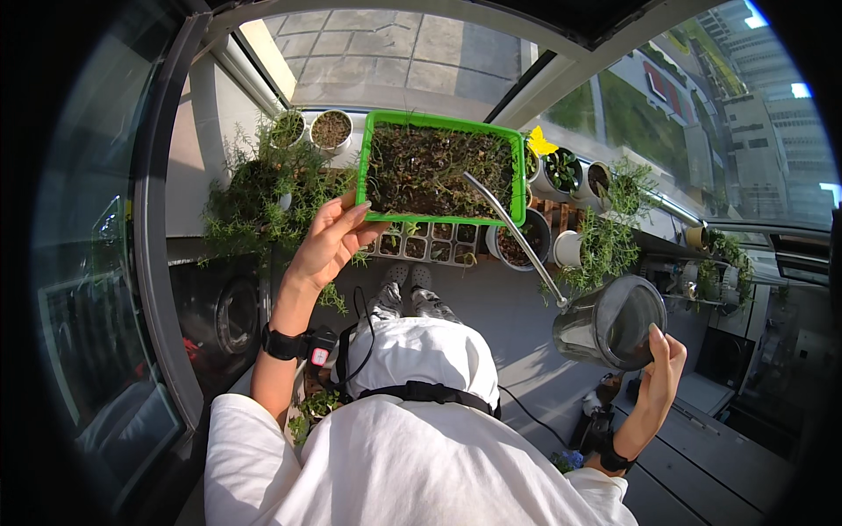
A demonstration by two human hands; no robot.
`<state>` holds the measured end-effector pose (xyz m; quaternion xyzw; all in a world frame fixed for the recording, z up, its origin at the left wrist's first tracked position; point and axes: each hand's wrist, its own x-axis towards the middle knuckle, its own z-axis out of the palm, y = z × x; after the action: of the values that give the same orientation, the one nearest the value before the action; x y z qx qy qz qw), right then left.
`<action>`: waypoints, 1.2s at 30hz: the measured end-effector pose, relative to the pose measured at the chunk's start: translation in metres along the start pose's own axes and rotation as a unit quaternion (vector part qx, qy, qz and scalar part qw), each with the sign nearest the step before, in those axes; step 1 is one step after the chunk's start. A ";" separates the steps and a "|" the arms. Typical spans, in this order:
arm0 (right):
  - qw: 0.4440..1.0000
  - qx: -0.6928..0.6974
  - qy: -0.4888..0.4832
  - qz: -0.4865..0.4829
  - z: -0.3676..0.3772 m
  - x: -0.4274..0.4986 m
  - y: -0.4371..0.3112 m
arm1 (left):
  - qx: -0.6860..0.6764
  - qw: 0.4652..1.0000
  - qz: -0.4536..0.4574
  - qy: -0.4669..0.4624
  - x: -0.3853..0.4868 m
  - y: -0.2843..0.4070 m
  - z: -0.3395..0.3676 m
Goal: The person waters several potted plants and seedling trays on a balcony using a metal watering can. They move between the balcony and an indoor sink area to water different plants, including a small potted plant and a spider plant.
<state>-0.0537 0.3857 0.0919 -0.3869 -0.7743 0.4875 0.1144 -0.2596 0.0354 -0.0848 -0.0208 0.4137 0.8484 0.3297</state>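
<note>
My left hand (339,233) grips the near left corner of a bright green plastic planting tray (442,219), its thumb along the rim. Dark soil (421,171) with thin, sparse seedlings and dry stems fills the tray. In my right hand (663,361) is a transparent grey watering can (579,335), held on its right side and tilted toward the tray. Its long curved metal spout (516,233) reaches over the tray's near right part, with the tip above the soil. Whether water is flowing from it I cannot tell.
Below the tray's near edge sits a white cell seedling tray (427,250) beside a round pot of soil (523,243). Bushy green plants (276,184) crowd the left, and white pots (569,248) line the right. A washing machine (230,315) stands at left. A black cable (533,414) crosses the floor.
</note>
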 end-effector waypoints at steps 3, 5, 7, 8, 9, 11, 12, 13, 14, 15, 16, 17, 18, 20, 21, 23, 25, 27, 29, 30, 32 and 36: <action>1.000 0.008 0.029 -0.010 0.003 -0.003 0.003 | 0.004 1.000 0.013 0.020 -0.001 0.001 0.002; 0.999 0.005 0.040 -0.002 0.003 -0.005 0.003 | 0.003 1.000 0.015 0.021 -0.001 0.002 0.004; 0.999 0.007 0.050 -0.002 0.003 -0.005 0.003 | 0.002 1.000 0.020 0.020 -0.002 0.003 0.005; 0.999 0.011 0.049 -0.003 0.002 -0.004 0.003 | 0.000 1.000 0.023 0.019 -0.002 0.004 0.005; 0.998 0.014 0.057 -0.008 0.001 -0.004 0.003 | -0.002 0.999 0.028 0.017 -0.002 0.004 0.004; 0.998 0.011 0.060 0.003 -0.001 -0.003 0.003 | 0.005 1.000 0.024 0.011 -0.002 0.005 0.001; 0.997 0.002 0.081 0.010 -0.002 -0.002 0.003 | 0.010 1.000 0.023 0.007 -0.003 0.006 0.000; 0.998 0.007 0.054 0.009 -0.004 -0.001 0.002 | 0.010 1.000 0.019 0.005 -0.004 0.007 -0.001; 0.999 0.006 0.043 0.011 -0.006 0.000 0.001 | 0.012 1.000 0.017 0.003 -0.005 0.008 -0.003; 0.999 0.006 0.040 0.008 -0.007 0.000 0.001 | 0.017 1.000 0.016 -0.001 -0.005 0.008 -0.004; 0.999 0.005 0.034 0.015 -0.008 0.000 0.000 | 0.005 1.000 0.021 0.001 -0.005 0.008 -0.004; 0.999 0.005 0.037 0.017 -0.008 0.000 0.000 | -0.003 1.000 0.029 0.001 -0.005 0.007 -0.003; 0.999 0.004 0.044 0.018 -0.008 0.000 0.000 | -0.010 0.999 0.035 0.002 -0.005 0.007 -0.003; 0.999 0.003 0.032 0.020 -0.007 -0.001 0.001 | -0.013 0.999 0.044 -0.004 -0.005 0.008 -0.003; 0.999 0.000 0.036 0.017 -0.007 -0.002 0.001 | -0.015 0.999 0.049 -0.006 -0.005 0.008 -0.003; 0.999 -0.003 0.051 0.019 -0.004 -0.005 0.003 | -0.008 0.999 0.047 -0.004 -0.005 0.010 -0.004; 0.999 -0.004 0.050 0.020 -0.004 -0.007 0.004 | -0.003 0.999 0.041 0.004 -0.005 0.012 -0.005; 0.999 -0.004 0.030 0.021 -0.005 -0.008 0.004 | 0.005 0.999 0.030 0.016 -0.005 0.013 -0.006; 1.000 0.006 0.011 0.023 -0.007 -0.010 0.004 | -0.006 0.999 0.038 0.014 -0.005 0.013 -0.006; 1.000 0.012 0.007 0.019 -0.006 -0.010 0.004 | -0.010 0.999 0.043 0.011 -0.005 0.013 -0.006; 0.999 0.021 0.017 0.024 -0.006 -0.011 0.005 | -0.013 0.999 0.048 0.009 -0.006 0.012 -0.006; 0.995 0.036 0.088 0.016 -0.002 -0.011 0.008 | -0.004 0.999 0.045 0.008 -0.006 0.014 -0.005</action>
<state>-0.0413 0.3810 0.0882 -0.4360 -0.7370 0.4810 0.1881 -0.2644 0.0220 -0.0765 -0.0103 0.4131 0.8639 0.2881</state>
